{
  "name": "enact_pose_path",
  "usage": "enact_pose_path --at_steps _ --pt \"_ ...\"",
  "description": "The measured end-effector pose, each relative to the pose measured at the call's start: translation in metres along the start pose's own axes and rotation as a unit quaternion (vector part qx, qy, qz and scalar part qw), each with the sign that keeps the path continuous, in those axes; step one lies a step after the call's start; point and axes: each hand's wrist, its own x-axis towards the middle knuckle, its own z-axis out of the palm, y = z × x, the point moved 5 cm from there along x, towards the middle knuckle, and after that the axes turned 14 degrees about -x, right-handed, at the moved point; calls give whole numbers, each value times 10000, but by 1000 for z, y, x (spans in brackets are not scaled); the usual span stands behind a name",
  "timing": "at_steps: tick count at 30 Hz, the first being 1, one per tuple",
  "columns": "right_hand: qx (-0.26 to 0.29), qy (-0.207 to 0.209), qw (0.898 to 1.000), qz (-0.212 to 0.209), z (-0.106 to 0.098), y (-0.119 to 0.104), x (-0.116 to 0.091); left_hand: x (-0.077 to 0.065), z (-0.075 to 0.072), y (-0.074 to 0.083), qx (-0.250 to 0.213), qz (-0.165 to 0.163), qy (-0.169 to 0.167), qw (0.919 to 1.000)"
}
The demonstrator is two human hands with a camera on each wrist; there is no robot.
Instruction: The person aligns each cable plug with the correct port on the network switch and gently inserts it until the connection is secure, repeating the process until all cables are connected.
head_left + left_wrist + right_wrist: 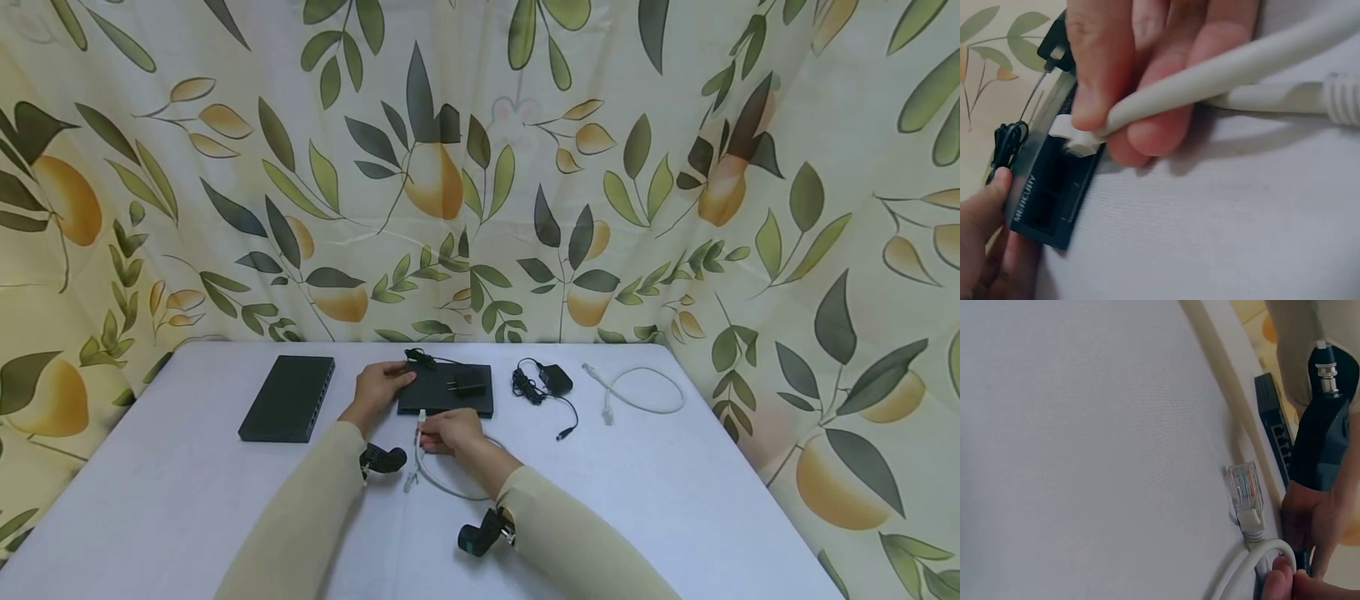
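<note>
My left hand (pixel 377 393) grips the left end of a flat black network box (pixel 431 402), thumb on top and fingers at its side; "MERCURY" is printed on its front. With my right hand (pixel 456 430) I pinch a white Ethernet cable (pixel 1210 84) just behind its plug (pixel 1079 139). That plug sits at a port opening on the box's front; how deep is hidden by the fingers. The cable's other plug (pixel 1247 494), clear with coloured wires, lies loose on the table. A black power adapter (pixel 467 383) rests on top of the box, its bundled cord at the back edge.
To the left lies a larger black network switch (pixel 287 398) with a row of ports. Right of the box are a second power adapter (pixel 557 380) with coiled cord and another white Ethernet cable (pixel 648 411). A patterned curtain (pixel 510 250) borders the white table (pixel 637 517).
</note>
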Motion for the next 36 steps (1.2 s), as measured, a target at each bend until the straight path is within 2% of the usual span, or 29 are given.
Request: enact_pose_path --at_steps 6,12,19,23,29,36 --pt "-34 -188 9998 54 -3 1 -3 0 1 -8 -16 100 174 9998" --pt "-228 -204 9995 -55 -8 -2 -7 2 2 -9 -22 159 172 9997" --pt "-557 -241 9963 -613 -25 -11 -15 0 0 -7 55 236 194 9995" --pt "-535 -92 9958 -736 -41 -15 -16 -1 0 -7 -15 201 212 9996" --pt "-305 423 9968 -609 -74 -20 -12 -1 1 -8 -13 198 185 9996" --pt "-513 1044 9918 -528 -109 -14 0 -2 2 -8 33 190 237 9995"
